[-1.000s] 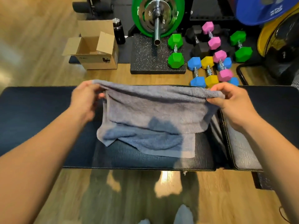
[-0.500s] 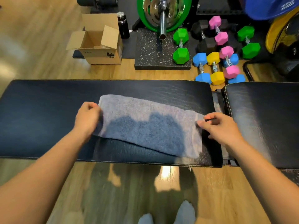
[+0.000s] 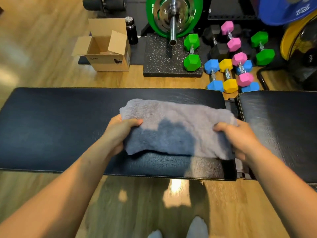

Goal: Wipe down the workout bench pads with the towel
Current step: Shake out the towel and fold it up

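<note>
While no wipe marks show anywhere, progress reads as early: prep stage, wiping probably not begun.

Far left: long pad (image 3: 51, 127), dark vinyl, its left half bare. No damp streaks that I can tell, so it probably needs a full pass.

Left hand (image 3: 120, 133): grips the towel's left edge, thumb on top of the cloth, fingers tucked under it and hidden.

Towel (image 3: 171, 124): grey, folded into at least two layers, the lower layer peeking out at the near edge. It lies on the right half of the long pad, closer to the near edge, with its right end reaching the gap (image 3: 230, 103) between the pads. Its near edge looks slightly lifted; can't tell whether it is pressed flat for a stroke.

Right hand (image 3: 240, 140): pinches the towel's right edge, thumb on top, fingers under the cloth and out of sight.

Far right: second pad (image 3: 277, 131), only partly in frame and touched by neither hand. The pale sheen on it could be glare or blur, not proof of wiping.

Judgement:
- Done: towel folded to wiping size and set on the pad, both hands holding its ends.
- Left: sweep the long pad end to end, then cross the gap and do the second pad.
- The pads' edges and sides likely need wiping too.
</note>
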Demonstrator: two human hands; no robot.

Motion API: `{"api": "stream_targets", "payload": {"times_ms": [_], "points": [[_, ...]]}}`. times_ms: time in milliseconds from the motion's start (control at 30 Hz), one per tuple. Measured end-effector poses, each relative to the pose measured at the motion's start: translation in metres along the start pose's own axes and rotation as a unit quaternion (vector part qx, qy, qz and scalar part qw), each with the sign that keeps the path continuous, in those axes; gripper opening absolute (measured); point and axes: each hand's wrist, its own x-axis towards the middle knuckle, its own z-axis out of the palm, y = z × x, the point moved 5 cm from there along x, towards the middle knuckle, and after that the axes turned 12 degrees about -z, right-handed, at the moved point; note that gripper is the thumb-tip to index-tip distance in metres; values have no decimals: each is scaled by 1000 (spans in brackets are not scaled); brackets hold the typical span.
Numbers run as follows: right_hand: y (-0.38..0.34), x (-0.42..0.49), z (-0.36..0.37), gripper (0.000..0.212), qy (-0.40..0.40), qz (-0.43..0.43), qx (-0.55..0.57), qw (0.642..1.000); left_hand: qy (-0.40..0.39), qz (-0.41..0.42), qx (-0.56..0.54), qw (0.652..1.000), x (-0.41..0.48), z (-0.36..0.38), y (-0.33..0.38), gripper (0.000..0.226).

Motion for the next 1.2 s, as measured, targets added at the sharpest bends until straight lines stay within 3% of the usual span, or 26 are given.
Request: {"api": "stream_targets", "payload": {"times_ms": [67,133,167,200,267,300,333,367,433,500,567,600,667,733,800,1000,1100,1200], "points": [[-24,3,-21,14,79,-51,-51,994,-29,5,-60,998,-7,18,-8,32],[-58,-9,-27,21,163,-146,-220,951,-35,16,-79,996,-13,40,-22,32],[-71,-23,-16,24,169,-189,-269,929,-58,11,-90,994,-16,52,-31,31],[-79,-37,5,26,121,-236,-272,925,-100,-3,-111,989,-21,65,-39,30],[-78,-70,64,30,-119,-289,-221,924,-183,-61,-197,961,-30,82,-52,41],[-68,-87,90,36,-250,-264,-211,907,-193,-86,-234,949,-32,83,-56,49],[-54,-97,108,42,-333,-242,-226,883,-185,-94,-249,946,-30,79,-59,53],[-42,-97,117,42,-358,-239,-241,870,-163,-95,-239,952,-27,74,-62,53],[-31,-84,114,31,-313,-243,-211,893,-109,-82,-165,977,-21,64,-66,44],[-33,-65,100,19,-196,-294,-212,911,-59,-65,-102,991,-13,57,-67,27],[-35,-44,81,24,-56,-351,-283,891,-51,-61,-79,994,-8,54,-66,24],[-31,-33,72,32,-27,-331,-292,897,-55,-54,-67,995,-9,55,-63,24],[-12,-14,65,52,-56,-205,-262,941,-42,-34,-30,998,-6,52,-59,25],[10,-13,71,47,-109,-116,-262,952,-26,-23,-1,999,-3,49,-57,29],[22,-22,75,41,-100,-118,-289,945,-20,-25,17,999,-2,47,-57,29],[48,-55,62,54,-75,-99,-293,948,8,-27,174,984,-23,52,-75,9],[58,-65,37,40,-68,-88,-253,961,-8,-7,195,981,-36,71,-81,8],[49,-62,-13,28,-14,-125,-231,965,-40,44,183,981,-49,111,-76,9]]}}
